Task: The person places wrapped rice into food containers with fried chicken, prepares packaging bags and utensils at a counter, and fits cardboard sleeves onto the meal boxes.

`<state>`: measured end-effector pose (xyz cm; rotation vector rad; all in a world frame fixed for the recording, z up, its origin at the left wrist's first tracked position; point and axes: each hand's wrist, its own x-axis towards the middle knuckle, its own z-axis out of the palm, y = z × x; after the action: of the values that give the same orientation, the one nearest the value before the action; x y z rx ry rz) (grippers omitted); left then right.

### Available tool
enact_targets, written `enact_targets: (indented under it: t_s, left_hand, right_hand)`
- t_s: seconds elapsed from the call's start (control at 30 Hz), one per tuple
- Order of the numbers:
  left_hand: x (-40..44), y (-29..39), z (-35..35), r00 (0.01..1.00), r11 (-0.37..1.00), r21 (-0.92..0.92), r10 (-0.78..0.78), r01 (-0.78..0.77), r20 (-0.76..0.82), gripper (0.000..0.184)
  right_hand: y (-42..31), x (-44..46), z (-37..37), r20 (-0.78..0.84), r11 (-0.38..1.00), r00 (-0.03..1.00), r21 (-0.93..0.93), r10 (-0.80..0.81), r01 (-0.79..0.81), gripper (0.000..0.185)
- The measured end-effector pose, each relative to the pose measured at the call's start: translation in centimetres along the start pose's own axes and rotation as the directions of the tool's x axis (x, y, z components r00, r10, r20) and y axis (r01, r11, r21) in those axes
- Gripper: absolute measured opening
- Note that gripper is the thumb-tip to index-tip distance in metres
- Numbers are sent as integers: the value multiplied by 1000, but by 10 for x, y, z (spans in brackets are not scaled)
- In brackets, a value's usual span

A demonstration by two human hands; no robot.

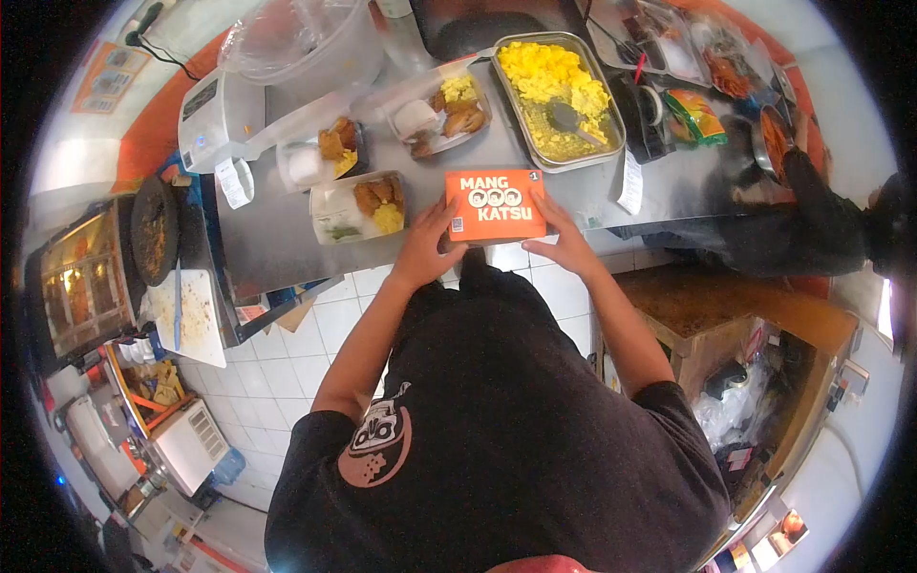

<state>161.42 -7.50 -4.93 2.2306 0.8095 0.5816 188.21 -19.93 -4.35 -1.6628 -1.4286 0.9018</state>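
Observation:
An orange food box (498,222) printed "MANG KATSU", its lid closed, is at the front edge of the metal counter. My left hand (430,246) grips its left side, and my right hand (567,241) grips the right side, thumbs toward me. Left of the box stands an open meal box (336,231) with fried pieces, yellow egg and greens. Behind it are a second open meal box (298,181) with rice and a third (409,141) with rice, egg and fried meat. Beyond my right hand sits a metal tray (535,153) of scrambled egg with a spoon in it.
A receipt printer (202,124) with a paper slip stands at the left, near a large clear tub (310,57). Another paper slip (630,183) hangs over the counter edge. At the right, a person's dark sleeve (823,205) reaches toward a metal bowl (770,143).

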Motion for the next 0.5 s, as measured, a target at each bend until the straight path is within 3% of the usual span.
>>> enact_targets:
  t_s: [0.1,0.2,0.3,0.4,0.43,0.5]
  left_hand:
    - [-3,-8,-2,996,997,-58,-53,58,77,68]
    - [-3,-17,8,993,994,-49,-94,98,64,64]
    - [-5,-14,9,986,976,-140,-163,168,47,51]
    - [-12,-13,14,981,948,-257,-195,190,4,40]
    - [-14,-16,17,980,939,-290,-197,184,-17,38]
    - [-17,-22,15,998,998,-42,-47,46,-31,41]
  right_hand:
    - [12,6,-3,36,990,996,106,87,-90,80]
    - [22,9,2,-31,990,995,114,92,-88,78]
    - [34,11,6,-69,997,997,81,24,-18,69]
    - [33,13,0,12,973,992,197,-124,119,66]
    - [30,13,-2,19,979,987,131,-159,155,64]
    - [26,11,-6,11,978,978,-2,-207,207,58]
